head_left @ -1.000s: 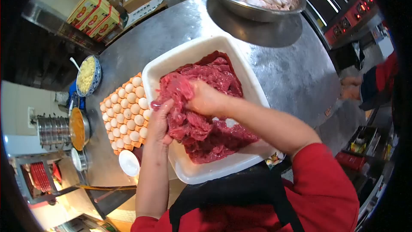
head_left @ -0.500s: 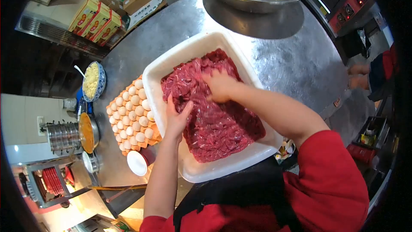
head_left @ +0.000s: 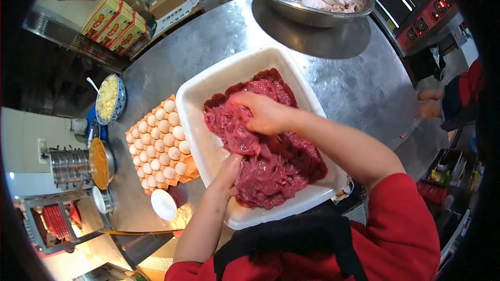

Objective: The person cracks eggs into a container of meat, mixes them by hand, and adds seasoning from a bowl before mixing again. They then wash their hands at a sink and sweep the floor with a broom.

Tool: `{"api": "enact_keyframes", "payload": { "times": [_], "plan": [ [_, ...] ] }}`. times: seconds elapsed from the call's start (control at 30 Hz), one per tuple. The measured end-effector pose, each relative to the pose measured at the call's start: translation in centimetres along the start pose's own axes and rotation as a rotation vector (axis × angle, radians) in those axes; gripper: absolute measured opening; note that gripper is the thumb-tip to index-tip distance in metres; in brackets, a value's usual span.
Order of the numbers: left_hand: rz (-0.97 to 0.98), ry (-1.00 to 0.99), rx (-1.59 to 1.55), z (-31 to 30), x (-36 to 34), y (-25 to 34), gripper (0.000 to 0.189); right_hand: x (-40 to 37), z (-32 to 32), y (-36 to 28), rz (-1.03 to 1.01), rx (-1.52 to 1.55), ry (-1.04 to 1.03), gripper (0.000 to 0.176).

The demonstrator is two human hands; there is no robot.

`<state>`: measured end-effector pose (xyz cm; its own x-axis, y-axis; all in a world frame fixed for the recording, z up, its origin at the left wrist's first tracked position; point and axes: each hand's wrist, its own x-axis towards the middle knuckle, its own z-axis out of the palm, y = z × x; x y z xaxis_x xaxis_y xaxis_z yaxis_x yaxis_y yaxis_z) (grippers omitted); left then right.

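A heap of sliced raw red meat (head_left: 276, 177) lies in a white plastic tub (head_left: 203, 80) on the metal table. My right hand (head_left: 263, 114) is closed on a clump of the slices at the heap's upper middle, its fingertips partly sunk in the meat. Lower down, my left hand (head_left: 230, 170) is tucked into the near left side of the heap, between the meat and the tub wall. Its thumb presses against the slices, while most of its fingers are hidden beneath them.
Left of the tub sit a tray of eggs (head_left: 161, 140), a white-mouthed cup (head_left: 164, 205), a patterned bowl of yellowish crumbly food (head_left: 110, 100) and a pan of orange sauce (head_left: 99, 162). A steel basin of raw poultry pieces (head_left: 312, 16) stands at the back. Another person's hands (head_left: 430, 103) show at right.
My left hand has gone deeper under the meat's left side. The heap's left part is now lifted and folded inward, baring some tub floor. The view has shifted slightly.
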<state>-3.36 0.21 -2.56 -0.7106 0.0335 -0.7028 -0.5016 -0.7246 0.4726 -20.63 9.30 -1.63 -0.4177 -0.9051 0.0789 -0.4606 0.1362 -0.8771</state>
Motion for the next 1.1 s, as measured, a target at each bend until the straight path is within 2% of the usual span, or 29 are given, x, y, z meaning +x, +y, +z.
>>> {"api": "enact_keyframes", "payload": {
  "times": [0.03,0.1,0.13,0.17,0.2,0.23,0.3,0.37,0.43,0.47,0.5,0.53,0.57,0.6,0.63,0.67,0.73,0.77,0.83,0.9,0.93,0.97,1.0,1.03,1.07,1.1],
  "plan": [
    [-0.005,0.003,0.01,-0.1,0.0,0.8,0.045,2.1,-0.1,2.0,0.004,-0.161,-0.088,0.062],
    [0.425,0.072,1.194,-0.3,0.3,3.4,0.049,3.2,-2.1,1.3,0.256,-0.633,-0.12,0.07],
    [0.658,0.199,1.444,-1.0,1.4,4.4,0.056,3.1,-1.7,2.2,0.255,-0.633,-0.117,0.07],
    [0.91,0.337,1.681,-1.6,3.2,5.6,0.064,2.9,-1.2,3.8,0.395,-0.584,-0.1,0.074],
    [0.787,0.442,1.654,-1.4,4.5,6.9,0.068,2.8,-0.8,4.7,0.534,-0.533,-0.08,0.078],
    [0.665,0.541,1.62,-1.2,6.0,8.2,0.072,2.1,-0.1,4.3,0.491,-0.607,-0.125,0.083],
    [0.496,0.612,1.387,-4.2,10.4,8.8,0.091,0.4,0.6,3.3,0.394,-0.609,-0.32,0.08],
    [0.347,0.731,1.517,-2.6,10.8,8.4,0.095,-2.2,1.3,1.8,0.196,-0.582,-0.452,0.061],
    [0.385,0.427,1.46,-3.3,11.4,7.8,0.087,-5.2,1.7,0.7,0.136,-0.382,-0.602,0.049],
    [0.368,0.171,1.097,-2.5,10.7,7.1,0.074,-5.9,0.6,-0.3,0.136,-0.383,-0.614,0.049],
    [0.282,0.1,1.027,-1.2,9.6,5.9,0.063,-6.1,-0.9,-1.7,0.111,-0.2,-0.676,0.044],
    [0.266,-0.047,1.086,-1.6,9.7,4.5,0.058,-6.1,-2.0,-2.1,0.086,-0.014,-0.736,0.039],
    [0.207,-0.178,1.052,-0.9,8.6,3.3,0.049,-5.4,-2.5,-0.8,0.007,-0.049,-0.641,0.032],
    [0.284,-0.267,0.895,-0.1,7.4,1.0,0.041,-3.9,-3.5,-0.9,0.031,-0.074,-0.542,0.029],
    [0.143,-0.143,1.245,0.5,6.0,0.8,0.038,-1.9,-3.6,0.2,0.137,-0.111,-0.504,0.026],
    [0.101,-0.237,1.349,3.3,2.6,1.8,0.041,0.1,-3.5,1.5,0.045,-0.226,-0.372,0.02],
    [0.495,-0.356,1.422,0.6,3.2,-3.1,0.037,5.4,-1.3,5.0,0.1,-0.391,-0.376,0.026],
    [0.492,-0.437,1.625,2.0,1.6,-2.4,0.038,6.2,-1.0,3.1,0.168,-0.583,-0.251,0.029],
    [0.508,-0.53,1.64,2.4,-0.5,-1.7,0.034,8.1,1.7,3.7,0.448,-0.512,-0.342,0.039],
    [0.526,-0.556,1.548,1.1,-1.2,0.8,0.029,6.3,4.0,2.7,0.28,-0.729,-0.487,0.049],
    [0.543,-0.596,1.45,0.3,-1.6,2.3,0.024,5.2,4.4,1.7,0.294,-0.626,-0.667,0.049],
    [0.366,-0.421,1.385,-0.2,-1.8,4.4,0.017,2.9,4.6,0.5,0.246,-0.545,-0.716,0.044],
    [0.295,-0.243,1.278,-0.7,-1.6,6.2,0.019,0.4,4.7,0.6,0.093,-0.559,-0.71,0.046],
    [0.37,-0.113,1.228,-1.4,-0.5,7.4,0.022,-1.7,4.1,-0.4,0.152,-0.454,-0.757,0.053],
    [0.438,0.019,1.516,-2.4,0.9,8.7,0.031,-4.0,3.5,-1.0,0.072,-0.442,-0.761,0.058],
    [0.456,0.073,1.677,-3.8,3.1,9.4,0.038,-5.8,2.3,-2.2,-0.003,-0.375,-0.776,0.061]
  ]
}}
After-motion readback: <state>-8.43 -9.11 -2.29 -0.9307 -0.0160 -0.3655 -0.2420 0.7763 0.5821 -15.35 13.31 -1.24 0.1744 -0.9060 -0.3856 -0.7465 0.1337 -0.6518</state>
